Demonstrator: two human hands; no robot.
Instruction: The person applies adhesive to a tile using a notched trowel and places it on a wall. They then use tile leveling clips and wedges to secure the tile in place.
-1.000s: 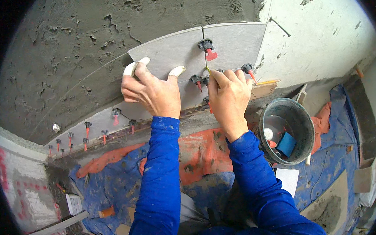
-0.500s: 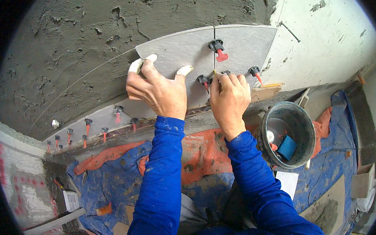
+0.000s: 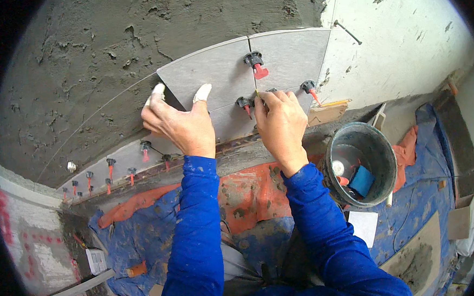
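My left hand (image 3: 184, 127), white coverings on its fingertips, is at the left edge of a large grey wall tile (image 3: 210, 71). Its thumb presses the tile's face while the fingers curl round the edge, where a dark gap shows behind. My right hand (image 3: 283, 124) pinches something small with a yellowish tip at the joint below; the fingers hide most of it. A black levelling clip with a red handle (image 3: 259, 70) spans the seam to the neighbouring tile (image 3: 291, 52). Another such clip (image 3: 243, 103) sits just left of my right hand, and one (image 3: 308, 86) is to its right.
Wet grey mortar (image 3: 91, 64) covers the wall at left. A lower tile row (image 3: 121, 160) carries several clips. Below right stands a black bucket (image 3: 332, 158) holding a blue sponge (image 3: 362, 181). Blue sheeting (image 3: 144, 235) and orange sheeting (image 3: 251, 201) cover the floor. A nail (image 3: 348, 32) juts from the wall.
My left hand's fingers have shifted off the tile's face to its left edge, the thumb staying on the face. My right hand remains at the joint. The view has shifted slightly.
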